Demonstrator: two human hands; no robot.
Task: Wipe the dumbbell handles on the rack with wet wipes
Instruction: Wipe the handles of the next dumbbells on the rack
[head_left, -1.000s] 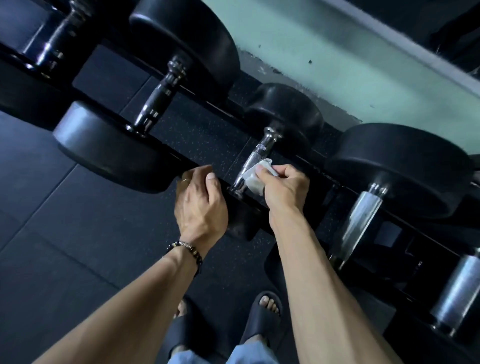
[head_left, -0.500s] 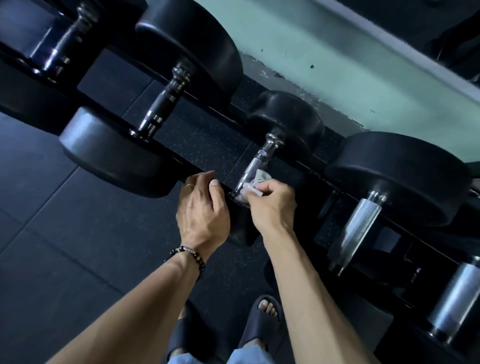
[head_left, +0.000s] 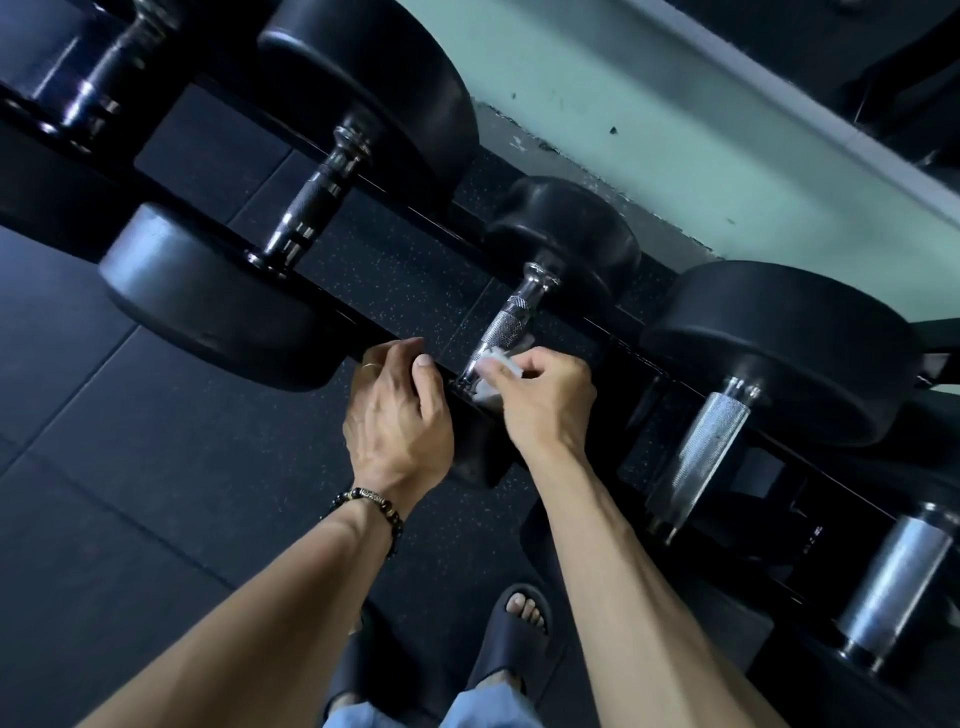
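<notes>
A small dumbbell with a knurled chrome handle (head_left: 506, 325) lies on the black rack (head_left: 395, 332) in the middle of the view. My right hand (head_left: 545, 400) pinches a white wet wipe (head_left: 493, 366) against the near end of that handle. My left hand (head_left: 397, 421), with a ring and a bead bracelet, has its fingers curled over the rack's front rail just left of the handle. The near head of this dumbbell is mostly hidden behind both hands.
A larger dumbbell with a dark handle (head_left: 317, 202) lies to the left; another (head_left: 701, 452) with a wide chrome handle to the right, a further one (head_left: 893, 582) beyond. A pale green wall (head_left: 649, 130) runs behind. Dark rubber floor tiles and my sandalled feet (head_left: 514, 634) are below.
My right hand has slid the wipe down the handle toward its near end. The left hand stays on the rail. The camera has shifted slightly.
</notes>
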